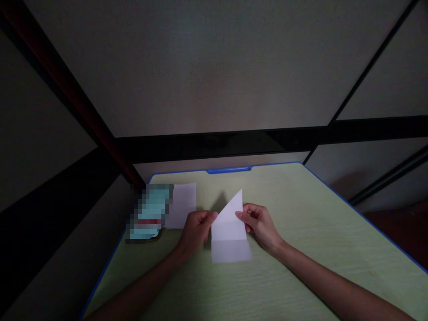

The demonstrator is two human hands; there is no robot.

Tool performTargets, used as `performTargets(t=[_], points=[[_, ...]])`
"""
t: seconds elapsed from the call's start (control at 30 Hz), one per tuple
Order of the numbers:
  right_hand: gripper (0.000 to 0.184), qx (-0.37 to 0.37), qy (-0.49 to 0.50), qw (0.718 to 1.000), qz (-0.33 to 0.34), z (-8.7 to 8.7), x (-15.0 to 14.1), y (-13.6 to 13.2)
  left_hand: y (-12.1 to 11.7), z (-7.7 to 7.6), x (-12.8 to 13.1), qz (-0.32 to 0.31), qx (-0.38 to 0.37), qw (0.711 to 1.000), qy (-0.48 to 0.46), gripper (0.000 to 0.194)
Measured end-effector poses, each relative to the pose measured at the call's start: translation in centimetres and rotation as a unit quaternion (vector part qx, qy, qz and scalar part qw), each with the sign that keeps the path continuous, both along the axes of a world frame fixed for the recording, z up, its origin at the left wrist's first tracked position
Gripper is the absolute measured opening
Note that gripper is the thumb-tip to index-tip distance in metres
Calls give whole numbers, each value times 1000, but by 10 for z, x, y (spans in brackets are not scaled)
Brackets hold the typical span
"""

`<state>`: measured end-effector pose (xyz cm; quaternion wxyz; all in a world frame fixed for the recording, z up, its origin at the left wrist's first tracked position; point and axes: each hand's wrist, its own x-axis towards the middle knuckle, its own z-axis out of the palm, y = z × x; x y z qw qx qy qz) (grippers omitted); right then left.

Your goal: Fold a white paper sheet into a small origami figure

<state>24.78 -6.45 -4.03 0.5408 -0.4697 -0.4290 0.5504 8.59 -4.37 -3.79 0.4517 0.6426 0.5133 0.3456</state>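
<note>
From my head, one camera looks forward and down at my nearby fingers (pixel 247 217) and the desk (pixel 317 214).

Paper (pixel 229 229) right of second sheet (pixel 184 206); likely phone (pixel 152 207) farther left.

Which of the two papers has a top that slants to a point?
The held paper: its top slants up to a sharp tip. The other paper, lying on the table, has a straight top.

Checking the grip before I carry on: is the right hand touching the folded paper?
Touching. The head view shows the right hand pinching the folded paper at its right edge, the thumb lying over the paper's face.
</note>
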Motion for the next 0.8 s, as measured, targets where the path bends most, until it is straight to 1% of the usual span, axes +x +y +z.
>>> performTargets(t=[0.13, 0.2, 0.23, 0.33, 0.37, 0.47, 0.53, 0.6, 0.67, 0.7, 0.77, 0.8], points=[[25, -3, -9, 1000, 21, 1, 0, 2, 0, 2, 1, -60, 27, 997, -33, 30], [25, 3, -11, 1000, 29, 2, -2, 1, 0, 1, 2, -64, 30, 997, -40, 28], [25, 9, -11, 999, 43, 2, -3, 0, 0, 1, 3, -53, 29, 997, -46, 28], [22, 39, 2, 995, 93, 6, -4, -2, -2, 3, 4, 8, 19, 998, -67, 30], [24, 52, 12, 994, 97, 7, -3, -3, -3, 4, 3, 27, 13, 997, -72, 30], [27, 102, 31, 991, 76, 7, 0, -4, -4, 8, 2, 80, 6, 993, -86, 30], [29, 138, 4, 987, 82, 6, 2, -5, -4, 10, 1, 117, 17, 989, -93, 31], [37, 163, -52, 980, 104, 5, 3, -7, -3, 11, 0, 151, 24, 983, -101, 30], [46, 185, -111, 967, 136, 6, 3, -9, -1, 10, 0, 163, 17, 979, -119, 27], [45, 197, -136, 959, 153, 7, 2, -10, 0, 9, 0, 161, 9, 978, -135, 24], [35, 224, -173, 944, 168, 10, 2, -12, 2, 7, 1, 141, -15, 974, -175, 19], [27, 233, -184, 942, 159, 11, 2, -12, 2, 7, 1, 127, -31, 972, -195, 19]])
